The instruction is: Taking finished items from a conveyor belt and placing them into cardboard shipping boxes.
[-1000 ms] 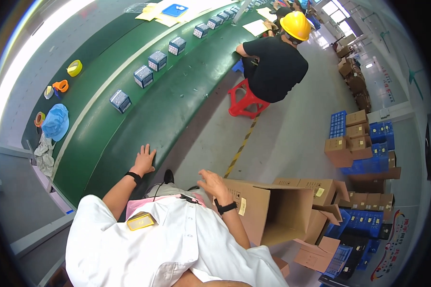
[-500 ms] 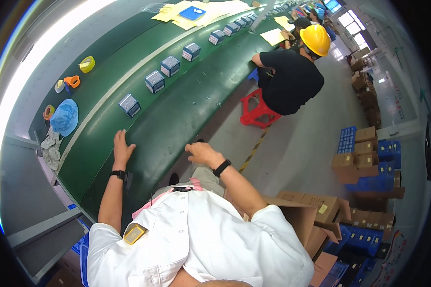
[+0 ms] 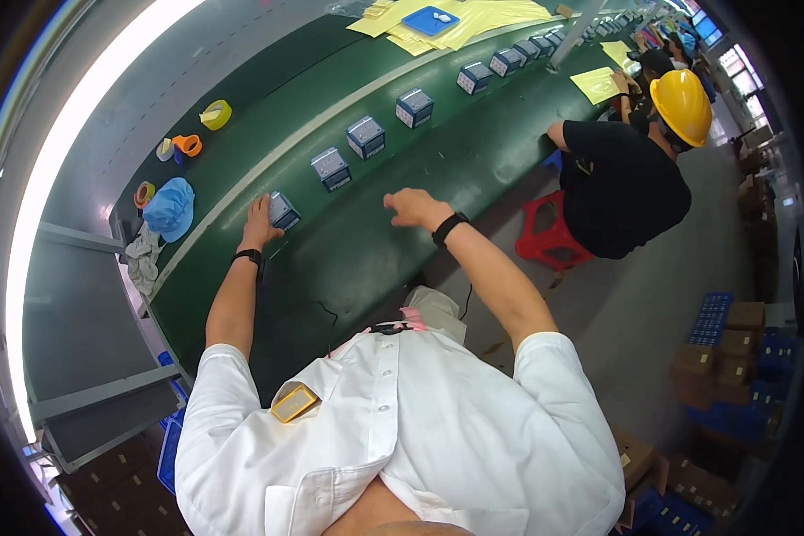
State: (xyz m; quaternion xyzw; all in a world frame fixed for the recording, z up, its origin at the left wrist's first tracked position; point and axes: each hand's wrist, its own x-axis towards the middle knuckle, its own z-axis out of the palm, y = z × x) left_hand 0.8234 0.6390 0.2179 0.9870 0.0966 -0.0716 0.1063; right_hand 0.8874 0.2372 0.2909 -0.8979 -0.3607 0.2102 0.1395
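Note:
On the green conveyor belt [image 3: 330, 259] a row of small dark blue-and-white boxes runs away from me. The nearest box [image 3: 284, 211] has my left hand [image 3: 259, 227] at its left side, fingers along its edge and thumb apart on the near side. Whether those fingers press on it cannot be made out. Further right, my right hand [image 3: 411, 207] hovers above the belt, loosely bent and with nothing visible in it. Two more boxes, a middle one [image 3: 331, 169] and a farther one [image 3: 366, 138], stand just beyond.
Tape rolls [image 3: 215, 114] and a light blue cap [image 3: 169, 210] lie along the left side. Yellow sheets [image 3: 500, 16] carry a blue tray [image 3: 430, 20] at the far side. A person in a yellow helmet [image 3: 682, 107] sits on a red stool [image 3: 545, 234]. Cartons [image 3: 693, 360] stand at right.
My left hand has come forward to the nearest box. My right hand has reached out farther over the belt. The whole view has shifted, so the scene sits farther right.

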